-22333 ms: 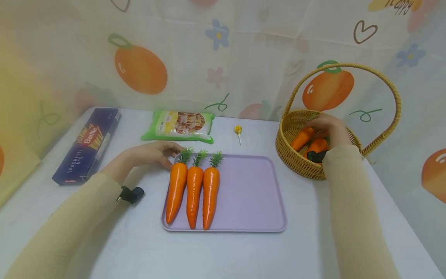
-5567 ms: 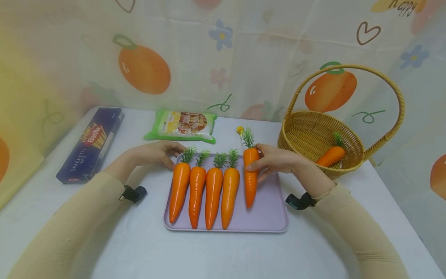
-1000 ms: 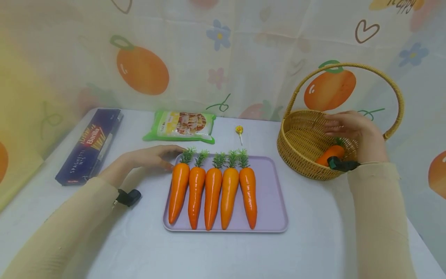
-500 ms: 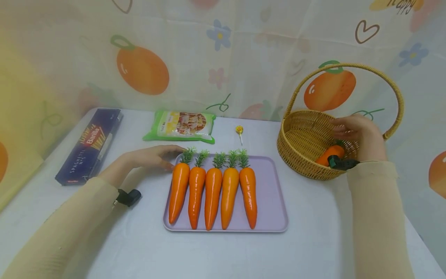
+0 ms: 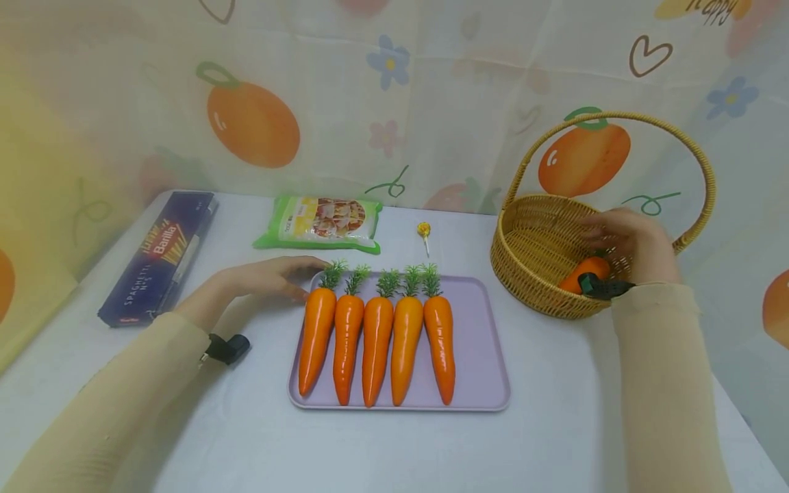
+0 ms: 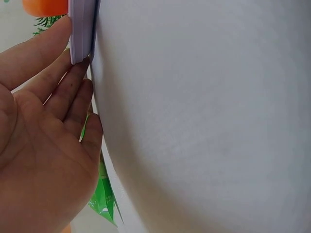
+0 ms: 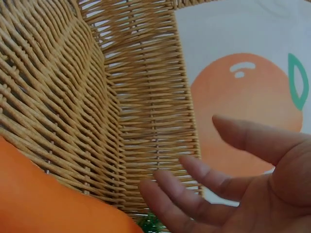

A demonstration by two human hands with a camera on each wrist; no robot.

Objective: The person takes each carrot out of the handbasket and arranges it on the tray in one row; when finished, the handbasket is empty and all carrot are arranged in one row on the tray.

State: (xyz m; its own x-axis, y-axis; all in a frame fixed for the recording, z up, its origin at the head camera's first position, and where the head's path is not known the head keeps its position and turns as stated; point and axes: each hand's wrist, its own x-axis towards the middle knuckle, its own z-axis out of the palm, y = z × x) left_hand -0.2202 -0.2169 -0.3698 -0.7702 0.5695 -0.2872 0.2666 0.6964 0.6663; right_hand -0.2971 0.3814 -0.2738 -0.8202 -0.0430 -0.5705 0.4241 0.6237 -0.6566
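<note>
Several orange carrots with green tops lie side by side on the lilac tray, toward its left. At the tray's upper left corner, my left hand touches the rim with thumb and fingertips, its fingers nearly straight in the left wrist view. My right hand hangs over the right part of the wicker basket, fingers loosely bent and holding nothing. Inside the basket lies one carrot, below these fingers; its green top shows at the lower edge of the right wrist view.
A blue spaghetti box lies at the left. Behind the tray are a green-edged food bag and a yellow lollipop. The basket's tall handle arches up beside my right hand. A printed curtain closes off the back.
Over the longer span, more carrots came onto the tray; the one my right hand held 5.6 s ago now lies rightmost there. That hand returned to the basket, lowering slightly lately. The left stays put.
</note>
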